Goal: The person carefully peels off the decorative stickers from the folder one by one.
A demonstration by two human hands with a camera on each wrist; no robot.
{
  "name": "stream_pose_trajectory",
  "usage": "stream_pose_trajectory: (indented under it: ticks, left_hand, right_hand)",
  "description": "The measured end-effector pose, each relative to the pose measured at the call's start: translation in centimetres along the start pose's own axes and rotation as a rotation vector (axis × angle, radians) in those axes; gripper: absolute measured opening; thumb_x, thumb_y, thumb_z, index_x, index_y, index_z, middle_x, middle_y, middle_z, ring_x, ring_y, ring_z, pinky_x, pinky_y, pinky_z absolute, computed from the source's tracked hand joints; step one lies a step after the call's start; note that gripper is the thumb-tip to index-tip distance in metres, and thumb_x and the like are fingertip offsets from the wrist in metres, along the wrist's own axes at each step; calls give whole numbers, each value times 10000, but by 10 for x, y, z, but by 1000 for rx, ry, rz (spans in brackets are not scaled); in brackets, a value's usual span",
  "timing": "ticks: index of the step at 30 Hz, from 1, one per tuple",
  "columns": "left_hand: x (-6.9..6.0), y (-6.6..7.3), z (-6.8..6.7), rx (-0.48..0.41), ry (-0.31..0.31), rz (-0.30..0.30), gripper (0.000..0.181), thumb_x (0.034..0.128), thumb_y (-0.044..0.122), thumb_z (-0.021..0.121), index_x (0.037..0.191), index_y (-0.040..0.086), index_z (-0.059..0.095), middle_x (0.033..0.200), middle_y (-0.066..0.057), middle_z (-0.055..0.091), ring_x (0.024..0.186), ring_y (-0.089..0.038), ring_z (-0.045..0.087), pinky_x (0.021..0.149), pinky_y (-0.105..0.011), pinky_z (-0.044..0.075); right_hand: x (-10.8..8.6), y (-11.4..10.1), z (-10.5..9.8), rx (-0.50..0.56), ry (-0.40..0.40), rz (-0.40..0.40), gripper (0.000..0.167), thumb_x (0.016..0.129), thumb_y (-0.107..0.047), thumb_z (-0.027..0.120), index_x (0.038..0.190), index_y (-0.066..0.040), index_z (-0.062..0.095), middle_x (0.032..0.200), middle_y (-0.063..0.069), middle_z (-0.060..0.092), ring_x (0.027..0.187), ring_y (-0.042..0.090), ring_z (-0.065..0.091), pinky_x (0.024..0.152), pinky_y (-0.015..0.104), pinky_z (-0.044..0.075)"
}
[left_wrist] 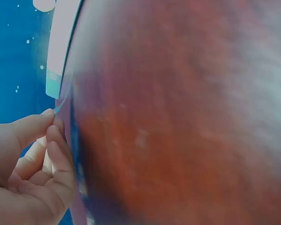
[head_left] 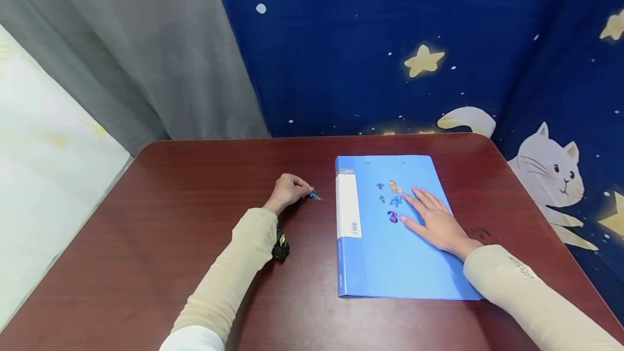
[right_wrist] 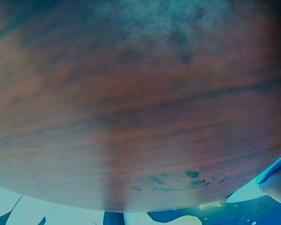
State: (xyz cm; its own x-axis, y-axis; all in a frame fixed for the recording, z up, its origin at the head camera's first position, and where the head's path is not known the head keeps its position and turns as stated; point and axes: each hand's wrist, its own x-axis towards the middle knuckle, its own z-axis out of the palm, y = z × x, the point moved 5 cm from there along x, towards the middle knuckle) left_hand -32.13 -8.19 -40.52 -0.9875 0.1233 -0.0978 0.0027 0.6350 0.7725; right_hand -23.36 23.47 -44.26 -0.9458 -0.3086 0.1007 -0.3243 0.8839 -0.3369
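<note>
My left hand (head_left: 288, 193) pinches a small blue sticker-like piece (head_left: 314, 195) between thumb and fingertips, just above the table and left of the folder. In the left wrist view a thin pale-blue edge of that piece (left_wrist: 60, 108) sticks out from the fingertips. A blue ring binder-style folder (head_left: 390, 270) lies closed with its white-labelled spine to the left. Several small character stickers, among them an orange one (head_left: 395, 186) and a purple one (head_left: 392, 216), sit on its cover. My right hand (head_left: 435, 224) rests on the cover with fingers spread, beside the stickers.
The dark red-brown wooden table (head_left: 195, 194) carries the folder. A black wrist device (head_left: 280, 246) shows by the left sleeve. Dark marks (right_wrist: 192, 174) lie on the table right of the folder. A blue starry curtain (head_left: 341, 53) and a grey curtain (head_left: 161, 42) hang behind.
</note>
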Motion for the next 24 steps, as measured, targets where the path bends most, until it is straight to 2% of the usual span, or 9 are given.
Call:
stream_pose_trajectory:
  ticks: [2, 4, 7, 10, 13, 17, 20, 24]
  left_hand:
    - [2, 5, 1, 46, -5, 2, 127, 777, 145, 670, 738, 28, 701, 644, -15, 621, 558, -87, 493, 507, -201, 396]
    - [2, 7, 2, 90, -7, -25, 134, 782, 181, 666, 735, 61, 705, 652, 0, 616, 586, -103, 500, 591, -251, 417]
    - [3, 9, 3, 167, -7, -64, 150, 781, 236, 665, 723, 104, 706, 670, 24, 610, 666, -130, 521, 778, -421, 400]
    - [3, 9, 6, 216, -10, -74, 152, 777, 251, 668, 713, 117, 702, 710, 32, 617, 743, -144, 526, 857, -567, 299]
    - [5, 10, 8, 229, -3, -21, 139, 776, 201, 670, 702, 86, 695, 730, 6, 634, 752, -158, 539, 834, -481, 376]
    - [6, 16, 11, 274, 26, 86, 132, 771, 142, 670, 672, 56, 677, 678, -18, 632, 703, -171, 560, 679, -297, 458]
    - [6, 19, 14, 361, 46, 161, 141, 768, 135, 669, 651, 61, 645, 641, -11, 609, 668, -172, 564, 639, -278, 454]
    - [4, 24, 17, 456, 75, 243, 115, 756, 104, 679, 718, 47, 587, 690, -47, 585, 710, -208, 564, 669, -321, 457]
  right_hand:
    - [-1, 0, -1, 3, 0, 3, 656, 863, -463, 472, 1363, -66, 321, 1417, 192, 214, 1289, 366, 142, 991, 557, 127]
    - [-1, -1, -1, 8, 1, -1, 653, 866, -461, 467, 1364, -66, 316, 1417, 195, 211, 1288, 368, 140, 989, 560, 127]
    - [-2, -1, -2, 10, 3, -2, 651, 869, -460, 463, 1364, -65, 315, 1417, 195, 210, 1290, 368, 138, 995, 553, 121]
    - [-2, -1, -2, 11, 0, 0, 652, 869, -459, 464, 1363, -60, 315, 1415, 198, 212, 1289, 369, 138, 996, 550, 119]
    - [-2, -1, -1, 7, 1, -1, 653, 866, -455, 472, 1362, -60, 319, 1415, 195, 217, 1290, 367, 140, 997, 549, 122]
    - [-1, -1, -1, 4, 7, -4, 650, 862, -448, 484, 1359, -59, 327, 1415, 191, 222, 1291, 365, 143, 1000, 544, 123]
    - [-2, -1, -1, 5, 7, -5, 648, 864, -445, 483, 1356, -53, 330, 1414, 195, 224, 1291, 367, 143, 1002, 539, 120]
    - [-1, -1, -1, 2, 6, -7, 648, 865, -444, 482, 1357, -52, 328, 1414, 195, 224, 1292, 365, 142, 1006, 532, 117]
